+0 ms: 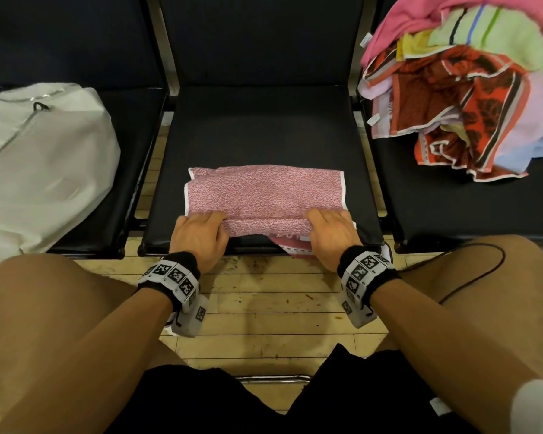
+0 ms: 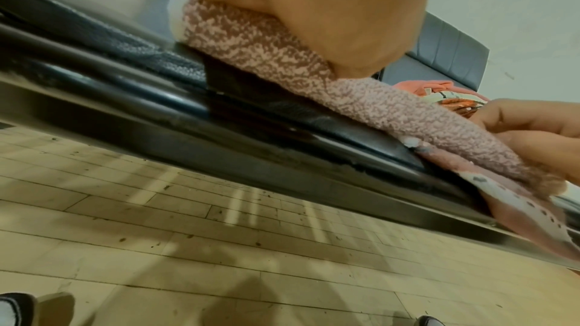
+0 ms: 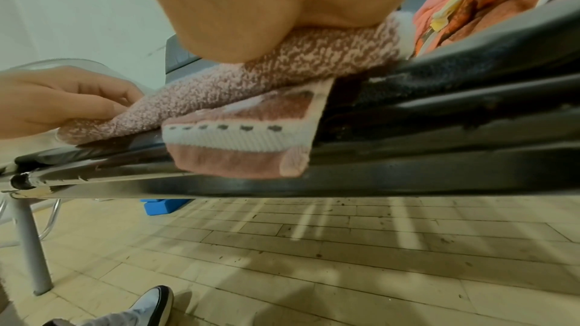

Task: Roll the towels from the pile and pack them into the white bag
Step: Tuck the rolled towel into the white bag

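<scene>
Fingertips hidden under fold; both hands, left hand (image 1: 199,236) and right hand (image 1: 329,238), curling round near rolled edge of pink speckled towel (image 1: 264,189) lying on middle bench (image 1: 264,126) seat

Nubby terry cloth, pink-and-white mottled, on the towel (image 1: 264,189); flat ribbed weave along its white border band (image 3: 238,141). Grained black leatherette, faintly glossy, on the seat cushion (image 1: 264,126). Polished metal on the seat frame rail (image 3: 376,182). Thin, smooth, slightly sheeny fabric on the white bag (image 1: 44,170). Scuffed matt wood-look planks on the floor (image 1: 264,311).
</scene>
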A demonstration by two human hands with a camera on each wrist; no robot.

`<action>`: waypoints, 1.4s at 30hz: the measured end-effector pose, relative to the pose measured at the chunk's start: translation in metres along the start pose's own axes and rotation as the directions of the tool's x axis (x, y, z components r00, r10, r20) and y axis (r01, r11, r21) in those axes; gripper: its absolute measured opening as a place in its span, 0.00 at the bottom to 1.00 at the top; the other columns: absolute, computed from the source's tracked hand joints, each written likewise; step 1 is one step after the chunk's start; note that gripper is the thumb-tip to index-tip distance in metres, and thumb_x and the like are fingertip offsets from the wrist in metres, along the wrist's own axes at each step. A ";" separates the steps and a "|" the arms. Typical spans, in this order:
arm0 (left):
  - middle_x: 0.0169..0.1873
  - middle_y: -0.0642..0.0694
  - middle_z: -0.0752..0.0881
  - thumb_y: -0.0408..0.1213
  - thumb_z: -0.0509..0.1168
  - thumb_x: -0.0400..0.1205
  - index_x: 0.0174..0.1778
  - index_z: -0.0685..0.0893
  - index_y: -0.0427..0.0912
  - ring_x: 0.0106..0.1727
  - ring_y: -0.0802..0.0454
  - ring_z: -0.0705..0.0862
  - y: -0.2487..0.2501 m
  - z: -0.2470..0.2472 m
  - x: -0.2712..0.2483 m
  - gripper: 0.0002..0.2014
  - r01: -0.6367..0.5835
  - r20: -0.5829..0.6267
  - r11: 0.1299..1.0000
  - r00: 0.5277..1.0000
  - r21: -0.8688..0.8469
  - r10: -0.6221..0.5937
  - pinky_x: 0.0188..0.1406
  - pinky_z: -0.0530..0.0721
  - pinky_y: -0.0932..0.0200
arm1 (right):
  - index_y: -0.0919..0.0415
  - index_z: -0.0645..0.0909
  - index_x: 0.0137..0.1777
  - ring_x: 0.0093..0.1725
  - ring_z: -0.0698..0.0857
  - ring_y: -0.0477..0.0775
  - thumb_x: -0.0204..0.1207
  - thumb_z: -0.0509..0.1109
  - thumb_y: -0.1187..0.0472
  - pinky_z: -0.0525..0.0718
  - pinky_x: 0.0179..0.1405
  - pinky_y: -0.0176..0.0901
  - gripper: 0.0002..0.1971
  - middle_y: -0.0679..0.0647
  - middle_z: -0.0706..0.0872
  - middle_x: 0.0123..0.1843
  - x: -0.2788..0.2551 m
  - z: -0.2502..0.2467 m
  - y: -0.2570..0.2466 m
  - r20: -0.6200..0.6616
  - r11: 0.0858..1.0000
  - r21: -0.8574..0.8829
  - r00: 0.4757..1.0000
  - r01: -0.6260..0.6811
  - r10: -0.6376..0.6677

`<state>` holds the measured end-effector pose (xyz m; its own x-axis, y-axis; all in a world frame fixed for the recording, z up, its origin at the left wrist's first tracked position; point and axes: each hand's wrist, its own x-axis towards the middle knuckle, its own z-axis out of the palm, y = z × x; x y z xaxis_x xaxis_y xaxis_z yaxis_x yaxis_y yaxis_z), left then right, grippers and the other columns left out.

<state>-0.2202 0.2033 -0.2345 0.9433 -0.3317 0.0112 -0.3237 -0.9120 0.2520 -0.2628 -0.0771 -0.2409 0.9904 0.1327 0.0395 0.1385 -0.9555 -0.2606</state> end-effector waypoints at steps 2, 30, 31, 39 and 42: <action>0.50 0.44 0.89 0.42 0.55 0.83 0.65 0.82 0.44 0.48 0.42 0.86 0.001 -0.001 0.000 0.18 0.016 0.018 1.000 1.000 -0.008 -0.016 0.56 0.72 0.45 | 0.60 0.78 0.64 0.53 0.82 0.62 0.76 0.59 0.70 0.71 0.62 0.53 0.18 0.58 0.87 0.58 0.000 0.000 0.000 0.020 1.000 0.016 1.000 -0.008 0.007; 0.53 0.44 0.89 0.44 0.52 0.80 0.63 0.85 0.42 0.57 0.41 0.81 0.005 0.003 0.002 0.22 -0.014 -0.016 1.000 1.000 0.007 0.014 0.60 0.72 0.43 | 0.58 0.76 0.74 0.68 0.78 0.59 0.79 0.59 0.65 0.67 0.71 0.51 0.23 0.56 0.83 0.69 -0.002 -0.006 0.003 0.078 0.999 -0.033 0.997 0.032 -0.029; 0.52 0.44 0.89 0.44 0.51 0.80 0.63 0.85 0.42 0.56 0.41 0.81 0.006 0.003 0.001 0.23 -0.010 -0.005 1.000 1.000 0.017 0.010 0.60 0.72 0.44 | 0.58 0.76 0.74 0.66 0.80 0.59 0.79 0.58 0.65 0.68 0.70 0.51 0.23 0.55 0.82 0.69 -0.002 -0.007 0.003 0.086 0.999 -0.027 0.996 0.026 -0.023; 0.53 0.48 0.87 0.41 0.63 0.82 0.61 0.83 0.48 0.55 0.44 0.82 0.006 0.005 0.002 0.12 0.005 -0.052 1.000 0.999 0.022 -0.003 0.61 0.70 0.44 | 0.57 0.83 0.48 0.47 0.80 0.58 0.69 0.70 0.69 0.72 0.50 0.49 0.10 0.52 0.83 0.49 -0.001 0.002 0.008 -0.178 0.996 -0.018 0.980 0.089 -0.091; 0.52 0.47 0.84 0.37 0.67 0.81 0.53 0.85 0.48 0.57 0.42 0.79 0.003 0.007 0.003 0.07 -0.036 -0.156 0.999 0.987 0.036 0.041 0.60 0.67 0.44 | 0.56 0.87 0.45 0.48 0.79 0.57 0.63 0.76 0.72 0.70 0.50 0.49 0.13 0.50 0.86 0.47 0.000 0.009 0.009 -0.172 0.986 -0.137 0.977 0.099 -0.122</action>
<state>-0.2186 0.1981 -0.2402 0.9292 -0.3272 0.1718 -0.3596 -0.9077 0.2163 -0.2615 -0.0830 -0.2514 0.9506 0.2015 0.2364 0.2346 -0.9645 -0.1212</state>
